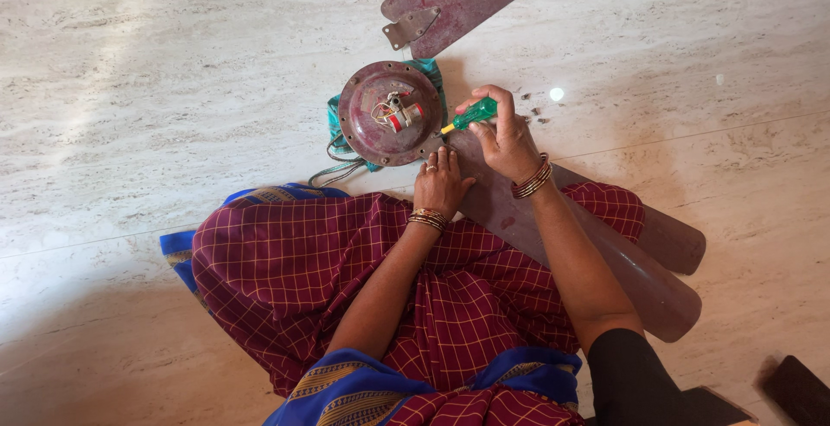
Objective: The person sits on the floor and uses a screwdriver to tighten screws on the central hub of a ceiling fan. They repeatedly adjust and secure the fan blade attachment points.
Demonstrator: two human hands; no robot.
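Working on a ceiling fan motor on the marble floor

My right hand (506, 136) is clamped on a green-handled screwdriver (471, 116), its tip at the rim of the round maroon metal motor housing (389, 113). My left hand (441, 180) lies flat, fingers spread, on a dull maroon fan blade (605, 253) beside the housing. A teal cloth (341, 132) sits under it; small screws (532, 106) lie nearby.
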